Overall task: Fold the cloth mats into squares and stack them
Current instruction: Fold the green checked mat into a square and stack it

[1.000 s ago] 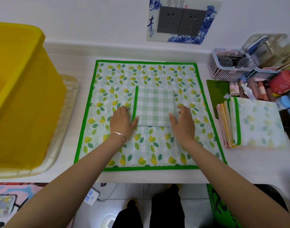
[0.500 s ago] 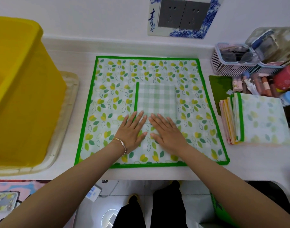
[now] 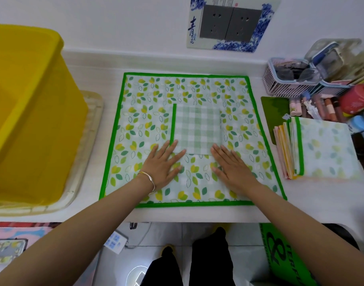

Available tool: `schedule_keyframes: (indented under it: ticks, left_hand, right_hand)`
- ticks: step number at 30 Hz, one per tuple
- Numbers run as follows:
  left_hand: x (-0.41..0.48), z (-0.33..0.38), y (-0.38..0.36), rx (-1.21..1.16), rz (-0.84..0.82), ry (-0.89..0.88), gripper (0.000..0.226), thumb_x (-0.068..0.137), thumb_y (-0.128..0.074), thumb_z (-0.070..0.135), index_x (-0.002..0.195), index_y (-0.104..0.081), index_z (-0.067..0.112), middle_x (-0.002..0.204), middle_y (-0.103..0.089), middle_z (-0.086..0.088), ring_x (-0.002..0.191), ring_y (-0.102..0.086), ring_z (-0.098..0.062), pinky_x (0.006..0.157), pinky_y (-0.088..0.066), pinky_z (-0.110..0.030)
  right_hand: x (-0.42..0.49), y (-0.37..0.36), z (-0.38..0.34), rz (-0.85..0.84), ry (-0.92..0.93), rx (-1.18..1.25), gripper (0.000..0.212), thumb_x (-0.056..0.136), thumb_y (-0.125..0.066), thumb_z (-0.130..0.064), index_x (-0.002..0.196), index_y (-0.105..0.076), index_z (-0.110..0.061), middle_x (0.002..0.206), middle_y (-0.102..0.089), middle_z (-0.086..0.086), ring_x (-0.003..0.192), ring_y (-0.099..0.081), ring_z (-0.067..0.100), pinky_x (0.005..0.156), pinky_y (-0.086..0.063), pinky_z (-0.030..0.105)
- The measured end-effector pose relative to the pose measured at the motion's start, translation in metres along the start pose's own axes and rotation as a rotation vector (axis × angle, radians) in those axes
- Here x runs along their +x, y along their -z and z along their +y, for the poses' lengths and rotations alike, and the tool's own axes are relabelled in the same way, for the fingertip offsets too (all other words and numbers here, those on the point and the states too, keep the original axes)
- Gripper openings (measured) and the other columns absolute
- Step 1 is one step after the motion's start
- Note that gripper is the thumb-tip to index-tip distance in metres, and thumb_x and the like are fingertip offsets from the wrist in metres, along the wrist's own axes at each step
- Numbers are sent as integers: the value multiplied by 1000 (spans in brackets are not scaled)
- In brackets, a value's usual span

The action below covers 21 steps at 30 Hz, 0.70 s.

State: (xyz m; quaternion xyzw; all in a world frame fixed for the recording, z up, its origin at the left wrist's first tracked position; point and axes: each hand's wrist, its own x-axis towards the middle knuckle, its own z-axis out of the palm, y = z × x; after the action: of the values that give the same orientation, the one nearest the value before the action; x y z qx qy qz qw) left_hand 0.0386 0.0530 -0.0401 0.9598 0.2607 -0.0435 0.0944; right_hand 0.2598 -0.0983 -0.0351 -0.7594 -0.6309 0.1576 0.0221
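Observation:
A large leaf-print cloth mat (image 3: 148, 120) with a green border lies spread flat on the white table. On its middle sits a small folded mat (image 3: 196, 129), green checked side up, with a green edge on its left. My left hand (image 3: 163, 165) lies flat with straight fingers on the big mat, fingertips touching the folded mat's lower left corner. My right hand (image 3: 231, 166) lies flat the same way at its lower right corner. A stack of folded mats (image 3: 319, 149) rests on the table to the right.
A big yellow plastic bin (image 3: 26, 112) on a pale tray (image 3: 90, 145) fills the left side. Baskets and cosmetics (image 3: 329, 96) crowd the back right. A wall socket (image 3: 229, 23) is behind. The table's front edge is just below the mat.
My hands went from the folded mat's sides to pressing together in front of it, then slid apart to its lower corners. The view tilted slightly.

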Motion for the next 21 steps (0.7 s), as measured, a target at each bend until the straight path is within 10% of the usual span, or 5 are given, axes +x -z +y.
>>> schedule_keyframes:
  ticks: [6,11,17,21]
  left_hand:
    - [-17,-24,21,-95,55,32,87,82,15,65,146,-28,26,156,-16,1,145,-12,-19,117,-6,-36]
    - [19,-14,40,-776,229,423,42,97,-40,36,133,-44,13,124,-56,-7,106,-56,-23,93,-46,-38]
    - [65,1,60,-1058,61,767,53,94,-51,31,139,-35,8,136,-48,-10,122,-46,-29,104,-37,-34]
    - [76,3,73,-1185,-18,885,47,95,-50,26,135,-42,3,115,-57,-12,103,-51,-27,83,-39,-29]
  right_hand:
    - [5,19,-7,32,-85,196,56,99,-31,-44,149,-21,-22,156,-14,-11,143,-12,6,116,-4,26]
    - [33,47,-15,303,-488,776,54,91,-59,-23,140,-37,-16,135,-44,0,110,-48,12,90,-42,25]
    - [73,60,-11,157,-816,1155,50,88,-64,-23,131,-47,-5,131,-53,9,115,-54,26,98,-46,37]
    - [77,65,-13,100,-855,1337,45,87,-65,-14,127,-50,-1,126,-57,12,111,-57,28,87,-51,36]
